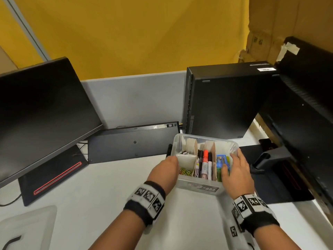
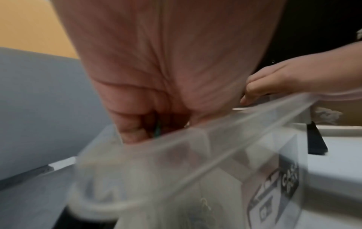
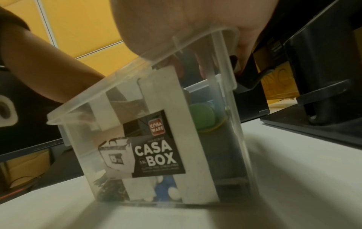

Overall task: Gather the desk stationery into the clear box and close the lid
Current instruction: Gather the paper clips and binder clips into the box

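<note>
Head view: clear box [image 1: 198, 186] open on white desk [image 1: 100, 192], markers [image 1: 204, 164] in middle compartment, left hand [image 1: 166, 170] reaching into left end, right hand [image 1: 236, 170] fingers inside right end, lid [image 1: 27, 228] well apart lower left; left wrist view: fingers [image 2: 133, 131] curled inside, contents of grasp cannot be told; right wrist view: right hand over rim, grip cannot be told.

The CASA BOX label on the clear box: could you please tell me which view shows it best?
The right wrist view: the label faces that camera, sharp and readable. The head view shows the label foreshortened from above on the clear box; the left wrist view catches it blurred and skewed.
</note>
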The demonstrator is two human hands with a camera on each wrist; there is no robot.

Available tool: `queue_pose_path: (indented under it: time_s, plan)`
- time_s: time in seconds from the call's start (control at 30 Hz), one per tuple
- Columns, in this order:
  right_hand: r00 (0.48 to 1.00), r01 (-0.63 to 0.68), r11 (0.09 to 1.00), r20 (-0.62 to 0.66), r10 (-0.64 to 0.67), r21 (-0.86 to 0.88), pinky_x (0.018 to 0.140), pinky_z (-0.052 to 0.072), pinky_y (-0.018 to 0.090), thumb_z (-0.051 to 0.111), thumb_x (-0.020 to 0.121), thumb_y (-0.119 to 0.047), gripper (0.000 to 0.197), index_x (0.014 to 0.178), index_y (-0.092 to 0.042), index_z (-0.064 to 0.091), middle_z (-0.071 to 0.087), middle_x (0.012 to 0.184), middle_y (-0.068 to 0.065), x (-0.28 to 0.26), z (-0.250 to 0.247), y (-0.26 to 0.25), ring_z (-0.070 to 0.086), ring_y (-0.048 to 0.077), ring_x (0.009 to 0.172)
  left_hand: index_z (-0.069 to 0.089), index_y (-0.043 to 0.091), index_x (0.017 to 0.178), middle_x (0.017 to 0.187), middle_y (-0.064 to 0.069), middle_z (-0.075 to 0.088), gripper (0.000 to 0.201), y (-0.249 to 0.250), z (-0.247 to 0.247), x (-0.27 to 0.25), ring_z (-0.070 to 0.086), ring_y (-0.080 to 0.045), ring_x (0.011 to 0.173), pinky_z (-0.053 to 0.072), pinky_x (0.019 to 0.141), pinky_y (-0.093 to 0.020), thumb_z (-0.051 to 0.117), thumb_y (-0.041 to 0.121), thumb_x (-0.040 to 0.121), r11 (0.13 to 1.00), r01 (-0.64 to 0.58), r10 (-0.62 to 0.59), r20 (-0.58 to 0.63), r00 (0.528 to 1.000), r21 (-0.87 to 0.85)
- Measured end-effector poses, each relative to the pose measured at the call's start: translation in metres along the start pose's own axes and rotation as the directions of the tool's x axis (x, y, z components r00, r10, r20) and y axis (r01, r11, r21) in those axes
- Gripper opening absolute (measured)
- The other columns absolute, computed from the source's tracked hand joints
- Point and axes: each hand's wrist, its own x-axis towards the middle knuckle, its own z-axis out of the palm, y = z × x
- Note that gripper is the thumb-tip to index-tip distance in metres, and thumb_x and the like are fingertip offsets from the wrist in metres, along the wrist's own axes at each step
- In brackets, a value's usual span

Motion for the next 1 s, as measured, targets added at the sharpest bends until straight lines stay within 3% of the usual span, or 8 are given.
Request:
queue_pose_path:
  time_s: [0.13,0.33,0.53,0.63,0.7,0.77,0.87,1.0]
  plan:
    - [1.000,0.006,1.000,-0.004,-0.006,-0.026,0.091,0.049,0.041,0.044,0.095,-0.036,0.052,0.142,-0.018,0.034,0.011,0.159,-0.004,-0.001,0.001,0.002,0.024,0.019,0.141,0.050,0.005,0.121,0.118,-0.013,0.060,0.027,0.026,0.011,0.035,0.061,-0.029,0.103,0.048,0.089,-0.037,0.046,0.009,0.095,0.977,0.003,-0.046,0.197,0.979,0.215]
    - [0.999,0.035,0.998,0.000,-0.035,-0.053,0.092,0.049,0.040,0.045,0.094,-0.038,0.050,0.139,-0.020,0.037,0.012,0.159,-0.002,-0.002,0.001,0.001,0.025,0.020,0.141,0.049,-0.001,0.129,0.133,-0.021,0.052,0.034,0.048,0.007,0.057,0.051,-0.034,0.123,0.039,0.103,-0.038,0.041,0.005,0.097,0.949,-0.086,-0.044,0.400,0.915,0.302]
    - [0.996,0.087,0.995,0.011,-0.086,-0.048,0.091,0.048,0.038,0.046,0.094,-0.037,0.046,0.136,-0.019,0.041,0.014,0.158,-0.001,-0.002,-0.003,0.001,0.027,0.021,0.140,0.054,0.003,0.124,0.127,-0.018,0.057,0.031,0.046,0.004,0.050,0.055,-0.033,0.116,0.042,0.099,-0.036,0.047,0.004,0.094,0.930,-0.107,-0.075,0.467,0.881,0.352]
    - [0.995,0.097,0.993,0.009,-0.097,-0.070,0.098,0.045,0.040,0.044,0.095,-0.037,0.045,0.135,-0.018,0.041,0.013,0.158,0.001,-0.001,-0.001,0.002,0.023,0.022,0.142,0.056,0.015,0.127,0.130,-0.012,0.057,0.039,0.030,0.006,0.034,0.054,-0.029,0.118,0.041,0.104,-0.035,0.045,0.001,0.093,0.973,-0.092,0.009,0.361,0.932,0.212]
    - [0.994,0.107,0.989,0.017,-0.106,-0.102,0.107,0.037,0.042,0.043,0.095,-0.036,0.046,0.136,-0.016,0.039,0.012,0.159,0.003,-0.001,0.000,0.002,0.018,0.023,0.144,0.055,0.024,0.129,0.132,-0.003,0.057,0.041,0.014,0.003,0.016,0.054,-0.022,0.120,0.040,0.107,-0.033,0.044,0.005,0.094,0.994,-0.099,0.092,0.158,0.983,0.041]
    - [0.993,0.117,0.981,0.040,-0.112,-0.157,0.114,0.025,0.043,0.040,0.095,-0.035,0.049,0.140,-0.016,0.034,0.011,0.159,0.006,0.000,0.000,0.002,0.013,0.025,0.146,0.054,0.025,0.130,0.132,0.004,0.056,0.037,-0.009,-0.001,-0.008,0.054,-0.015,0.120,0.040,0.106,-0.028,0.044,0.012,0.096,0.988,-0.121,0.114,-0.082,0.990,-0.096]
    - [0.991,0.132,0.949,0.035,-0.127,-0.286,0.118,0.015,0.050,0.040,0.094,-0.034,0.054,0.143,-0.012,0.032,0.015,0.158,0.011,0.000,-0.001,-0.003,0.012,0.031,0.146,0.051,0.023,0.131,0.133,0.007,0.053,0.036,-0.058,-0.006,-0.051,0.048,-0.010,0.122,0.036,0.106,-0.025,0.045,0.016,0.096,0.978,-0.079,0.019,-0.296,0.955,-0.195]
    - [0.946,0.314,0.920,-0.009,-0.325,-0.233,0.118,0.010,0.050,0.043,0.095,-0.030,0.051,0.141,-0.011,0.038,0.024,0.156,0.011,-0.022,0.002,-0.037,0.011,0.030,0.146,0.046,0.016,0.135,0.135,0.000,0.050,0.042,-0.144,0.002,-0.113,0.047,-0.016,0.125,0.035,0.107,-0.031,0.052,0.013,0.093,0.910,0.169,-0.323,-0.393,0.861,-0.378]
